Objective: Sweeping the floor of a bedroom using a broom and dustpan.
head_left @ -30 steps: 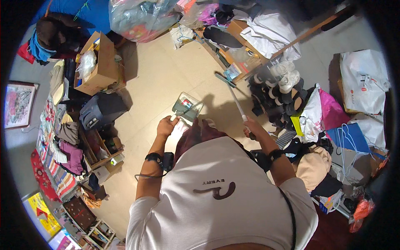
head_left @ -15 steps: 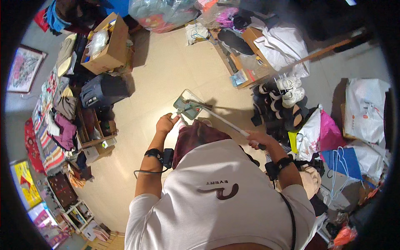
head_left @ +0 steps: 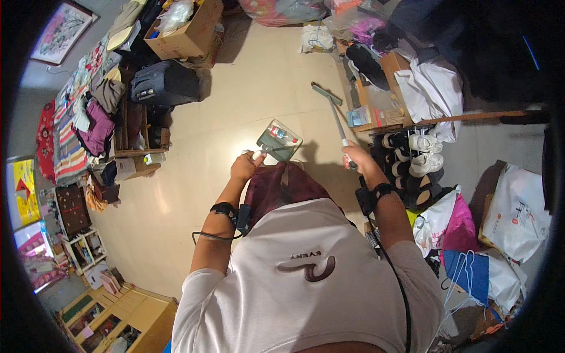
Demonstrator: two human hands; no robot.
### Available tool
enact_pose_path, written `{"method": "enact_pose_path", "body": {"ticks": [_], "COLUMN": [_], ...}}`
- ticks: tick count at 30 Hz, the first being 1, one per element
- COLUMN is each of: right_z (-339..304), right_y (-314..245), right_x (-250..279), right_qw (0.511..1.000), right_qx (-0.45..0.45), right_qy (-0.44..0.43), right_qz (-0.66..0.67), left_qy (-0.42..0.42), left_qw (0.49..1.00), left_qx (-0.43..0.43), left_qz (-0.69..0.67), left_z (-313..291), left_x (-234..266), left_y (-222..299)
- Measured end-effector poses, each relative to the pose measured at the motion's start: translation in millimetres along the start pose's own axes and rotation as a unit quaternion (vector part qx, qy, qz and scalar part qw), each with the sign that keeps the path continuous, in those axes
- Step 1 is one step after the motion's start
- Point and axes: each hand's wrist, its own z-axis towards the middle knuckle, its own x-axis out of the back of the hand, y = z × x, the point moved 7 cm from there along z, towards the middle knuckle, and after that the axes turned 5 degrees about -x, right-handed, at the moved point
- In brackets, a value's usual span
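Observation:
My left hand (head_left: 244, 166) is closed round the white handle of a grey-green dustpan (head_left: 270, 142) with a clear rim. Small red, white and blue bits lie in the pan, too small to name. In my right hand (head_left: 361, 155) is the grey handle of a broom (head_left: 338, 120). Its narrow green head points away from me, beyond the pan and to its right, near a cardboard box. Pan and broom are apart.
At right stands a rack of shoes (head_left: 425, 165), with plastic bags (head_left: 509, 217) past it. A dark suitcase (head_left: 166, 83) and a cardboard box (head_left: 194, 32) are at far left. A wooden cabinet (head_left: 135, 306) is at near left.
The broom head has swung away from the pan, forward and to the right. My right hand has moved forward with it. The pan's contents now show uncovered as my view shifts.

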Motion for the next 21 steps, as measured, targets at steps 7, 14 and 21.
{"method": "enact_pose_path", "body": {"ticks": [7,14,21], "right_z": [-42.3,-100.4,-67.8], "right_y": [71.8,32.5,-17.2], "right_x": [-39.9,-55.0,-90.6], "right_qw": [0.968,0.958,0.986], "right_qx": [-0.063,-0.109,-0.057], "right_qy": [-0.086,-0.257,-0.144], "right_qz": [-0.227,-0.064,-0.058], "left_qy": [-0.058,-0.015,0.023], "left_qw": [0.983,0.998,0.996], "left_qx": [0.123,0.062,0.077], "left_qz": [-0.123,-0.002,-0.05], "left_z": [-17.4,-39.4,-85.9], "left_x": [4.2,13.8,18.4], "left_y": [-29.9,-57.6,-107.9]}}
